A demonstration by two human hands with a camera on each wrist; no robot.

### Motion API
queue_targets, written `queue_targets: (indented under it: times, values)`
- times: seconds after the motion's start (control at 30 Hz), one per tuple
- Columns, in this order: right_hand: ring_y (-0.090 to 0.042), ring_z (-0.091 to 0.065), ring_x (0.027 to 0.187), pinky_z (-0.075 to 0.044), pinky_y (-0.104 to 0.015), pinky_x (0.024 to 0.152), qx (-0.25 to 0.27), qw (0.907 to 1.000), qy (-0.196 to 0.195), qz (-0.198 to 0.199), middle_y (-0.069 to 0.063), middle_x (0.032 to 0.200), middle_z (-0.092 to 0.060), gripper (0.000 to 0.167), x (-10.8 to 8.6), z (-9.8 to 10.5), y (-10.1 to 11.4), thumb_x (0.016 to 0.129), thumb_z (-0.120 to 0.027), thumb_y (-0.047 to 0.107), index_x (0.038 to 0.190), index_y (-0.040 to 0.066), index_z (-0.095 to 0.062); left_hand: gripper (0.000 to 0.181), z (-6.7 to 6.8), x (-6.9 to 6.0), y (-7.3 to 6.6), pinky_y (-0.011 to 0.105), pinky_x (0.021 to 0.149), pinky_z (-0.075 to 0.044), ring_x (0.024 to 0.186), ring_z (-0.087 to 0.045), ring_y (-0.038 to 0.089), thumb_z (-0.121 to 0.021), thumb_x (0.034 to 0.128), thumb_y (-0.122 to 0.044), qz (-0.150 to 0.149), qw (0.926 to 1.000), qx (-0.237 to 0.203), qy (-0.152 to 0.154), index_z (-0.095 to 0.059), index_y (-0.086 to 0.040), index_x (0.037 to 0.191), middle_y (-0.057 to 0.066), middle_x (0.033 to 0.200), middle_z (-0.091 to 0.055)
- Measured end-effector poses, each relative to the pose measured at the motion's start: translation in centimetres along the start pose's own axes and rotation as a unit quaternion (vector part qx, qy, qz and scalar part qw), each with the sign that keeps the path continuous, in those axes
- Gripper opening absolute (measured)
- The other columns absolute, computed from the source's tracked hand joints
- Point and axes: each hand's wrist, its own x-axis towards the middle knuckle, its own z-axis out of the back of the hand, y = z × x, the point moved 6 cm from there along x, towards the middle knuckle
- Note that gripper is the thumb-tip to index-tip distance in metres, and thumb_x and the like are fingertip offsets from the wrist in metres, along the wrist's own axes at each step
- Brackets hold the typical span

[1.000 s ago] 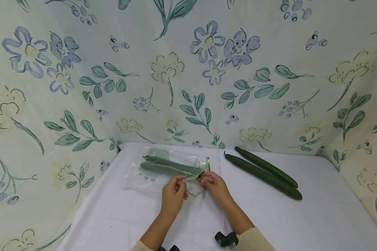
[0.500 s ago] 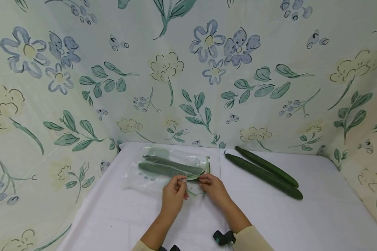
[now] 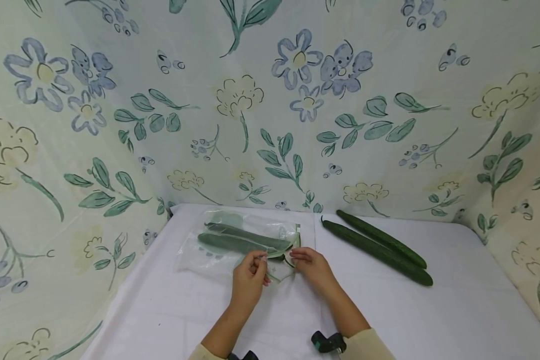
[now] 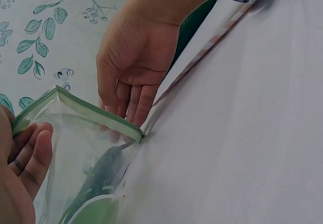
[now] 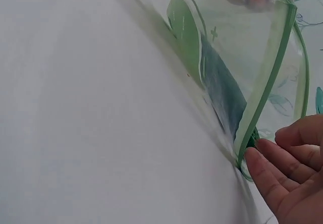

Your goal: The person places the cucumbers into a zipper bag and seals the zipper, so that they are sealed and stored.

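A clear zip bag [image 3: 190,256] with green-edged openings lies on the white table, and two cucumbers [image 3: 227,242] show through it. My left hand [image 3: 248,280] pinches the lip of the bag's mouth, holding it raised. At the other side of the mouth is my right hand [image 3: 315,270], its fingers loosely extended beside a cucumber's stem end. In the right wrist view the right fingers [image 5: 270,178] reach to the green rim [image 5: 267,82], by the cucumber tip [image 5: 252,137]; whether they touch it I cannot tell. The bag partly hides the cucumbers.
Two more long cucumbers [image 3: 378,251] lie side by side on the white tablecloth [image 3: 364,310] to the right of the bag. A flowered curtain [image 3: 270,100] stands behind and beside the table. A black wrist device [image 3: 327,342] sits by the right sleeve.
My right hand has drawn slightly right, away from the cucumber's stem end, which now shows uncovered at the bag's mouth. That cucumber has shifted slightly left into the bag. The left hand stays put.
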Motion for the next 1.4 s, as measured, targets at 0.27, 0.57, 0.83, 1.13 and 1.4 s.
queue_targets:
  times: [0.27, 0.57, 0.83, 1.13, 1.4]
  values:
    - [-0.036, -0.068, 0.114, -0.06, -0.021, 0.081, 0.007, 0.9997, -0.017, 0.017, -0.026, 0.124, -0.069, 0.032, -0.2, 1.3, 1.0, 0.093, -0.059, -0.005, 0.125, -0.005, -0.064, 0.015, 0.0, -0.1, 0.0, 0.027, 0.052, -0.059, 0.057, -0.062, 0.015, -0.057, 0.1045, -0.015, 0.001, 0.9999, 0.007, 0.008, -0.067, -0.011, 0.114, 0.014, 0.079, -0.063]
    - [-0.027, -0.07, 0.111, -0.058, -0.018, 0.084, 0.008, 0.9987, -0.047, 0.02, -0.025, 0.124, -0.068, 0.028, -0.8, 2.7, 2.2, 0.097, -0.062, 0.001, 0.124, -0.003, -0.066, 0.019, -0.3, 0.0, -0.4, 0.026, 0.052, -0.059, 0.056, -0.061, 0.016, -0.053, 0.1044, -0.006, 0.03, 0.9991, 0.029, 0.011, -0.064, 0.0, 0.118, 0.023, 0.082, -0.063]
    - [-0.019, -0.069, 0.109, -0.055, -0.012, 0.083, -0.01, 0.997, -0.074, 0.018, -0.02, 0.127, -0.069, 0.028, -1.3, 4.2, 3.5, 0.098, -0.065, 0.008, 0.126, 0.0, -0.066, 0.014, -0.1, -0.1, -0.2, 0.025, 0.051, -0.058, 0.055, -0.06, 0.01, -0.057, 0.1039, -0.014, 0.001, 1.0, 0.003, 0.006, -0.067, -0.008, 0.114, 0.018, 0.079, -0.063]
    - [-0.007, -0.068, 0.107, -0.055, -0.011, 0.087, -0.004, 0.9943, -0.1, 0.036, -0.017, 0.127, -0.07, 0.03, -1.3, 6.2, 3.1, 0.097, -0.068, 0.012, 0.125, 0.003, -0.066, 0.013, -0.1, 0.0, 0.0, 0.025, 0.05, -0.058, 0.054, -0.061, 0.01, -0.058, 0.1037, -0.014, -0.004, 1.0, 0.003, 0.005, -0.067, -0.01, 0.112, 0.012, 0.076, -0.062]
    - [-0.006, -0.067, 0.11, -0.053, -0.008, 0.09, -0.002, 0.992, -0.123, 0.028, -0.013, 0.13, -0.069, 0.031, -1.8, 8.0, 3.1, 0.097, -0.068, 0.015, 0.128, 0.008, -0.065, 0.013, -0.1, -0.1, 0.1, 0.027, 0.05, -0.059, 0.054, -0.061, 0.011, -0.058, 0.1035, -0.013, -0.002, 1.0, 0.0, 0.005, -0.067, -0.012, 0.112, 0.011, 0.077, -0.062]
